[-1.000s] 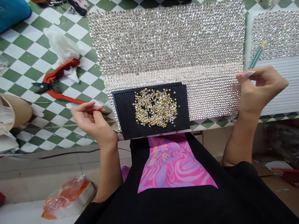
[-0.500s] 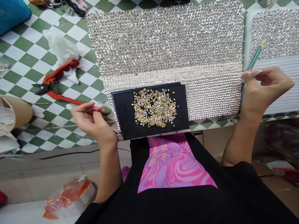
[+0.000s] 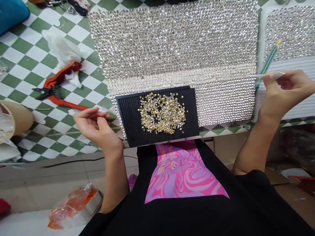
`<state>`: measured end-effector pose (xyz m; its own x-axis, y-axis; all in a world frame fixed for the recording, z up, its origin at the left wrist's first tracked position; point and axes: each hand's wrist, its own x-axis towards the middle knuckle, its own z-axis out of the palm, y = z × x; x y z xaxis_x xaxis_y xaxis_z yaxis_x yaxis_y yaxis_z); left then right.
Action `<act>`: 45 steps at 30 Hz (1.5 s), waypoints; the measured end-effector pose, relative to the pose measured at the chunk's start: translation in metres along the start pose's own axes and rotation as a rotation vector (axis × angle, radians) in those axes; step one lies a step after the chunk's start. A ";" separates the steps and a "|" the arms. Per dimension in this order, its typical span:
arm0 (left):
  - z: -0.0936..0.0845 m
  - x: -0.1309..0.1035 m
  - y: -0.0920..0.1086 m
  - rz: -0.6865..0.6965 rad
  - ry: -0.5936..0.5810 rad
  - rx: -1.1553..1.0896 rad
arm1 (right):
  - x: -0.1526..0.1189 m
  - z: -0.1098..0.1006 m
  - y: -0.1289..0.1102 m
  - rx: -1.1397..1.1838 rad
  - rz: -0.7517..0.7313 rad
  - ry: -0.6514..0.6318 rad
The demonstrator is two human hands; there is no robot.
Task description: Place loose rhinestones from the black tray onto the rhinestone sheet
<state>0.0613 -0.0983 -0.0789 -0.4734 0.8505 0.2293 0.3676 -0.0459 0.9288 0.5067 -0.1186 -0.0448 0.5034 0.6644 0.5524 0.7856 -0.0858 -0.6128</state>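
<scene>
Between thumb and fingers, my right hand (image 3: pixel 283 90) pinches a thin white strip (image 3: pixel 279 75) over the right edge of a large rhinestone sheet (image 3: pixel 177 39). A fine line stretches leftward from it across the sheet. My left hand (image 3: pixel 94 126) rests palm up at the table's front edge, fingers loosely curled and apart, holding nothing. Beside it, a black ridged tray (image 3: pixel 130 121) lies on the sheet's lower part with a pile of gold and clear stones (image 3: pixel 162 113). A teal pen (image 3: pixel 269 62) with a yellow tip lies just behind my right hand.
Red-handled pliers (image 3: pixel 56 82) and crumpled white tissue (image 3: pixel 61 49) lie left on the checkered table (image 3: pixel 54 123). A cardboard roll (image 3: pixel 22 118) stands at far left. Another sheet (image 3: pixel 292 36), partly covered with stones, lies at right. A blue object (image 3: pixel 12 14) sits in the back left corner.
My right hand has moved a little to the right with the white strip, away from the large sheet's edge. My left hand has hardly moved.
</scene>
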 end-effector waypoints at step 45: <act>-0.019 -0.012 0.042 0.294 -0.135 0.308 | -0.072 -0.008 -0.116 1.004 0.736 -0.236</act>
<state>0.0675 -0.1203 -0.0376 -0.2120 0.8862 0.4120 0.7023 -0.1550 0.6948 0.3827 -0.1624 -0.0087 0.5465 0.8238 -0.1506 -0.3218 0.0406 -0.9460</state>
